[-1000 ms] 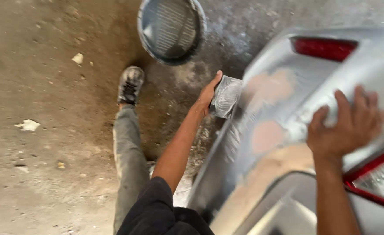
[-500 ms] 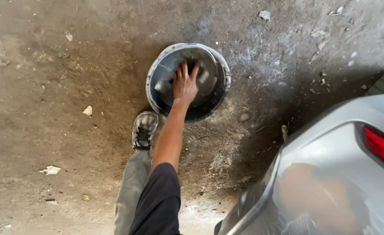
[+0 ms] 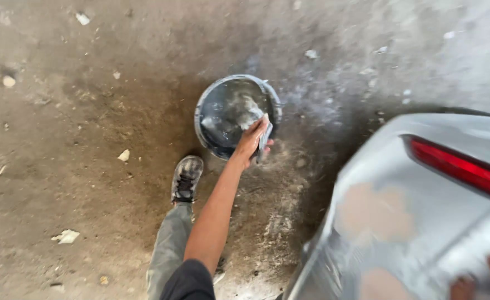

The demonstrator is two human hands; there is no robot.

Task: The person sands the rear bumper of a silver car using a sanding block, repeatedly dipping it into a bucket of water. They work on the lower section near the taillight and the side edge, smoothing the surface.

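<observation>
My left hand (image 3: 250, 141) reaches down to the near rim of a round grey bucket (image 3: 203, 114) that holds murky water. It grips a small grey sanding sheet (image 3: 265, 140), which hangs at the bucket's edge. My right hand (image 3: 478, 282) shows only as fingertips at the bottom right corner, resting on the silver car body (image 3: 439, 222). The fingers look spread, with nothing in them.
The car panel carries tan filler patches (image 3: 374, 214) and a red tail lamp (image 3: 456, 166). My shoe (image 3: 186, 178) stands on the dusty concrete floor just left of the bucket. Scraps of paper (image 3: 66, 236) and pebbles lie scattered about.
My left hand left the car panel with the sheet, dipped deep into the bucket, and has now drawn back to its near rim. The view has swung back toward the car.
</observation>
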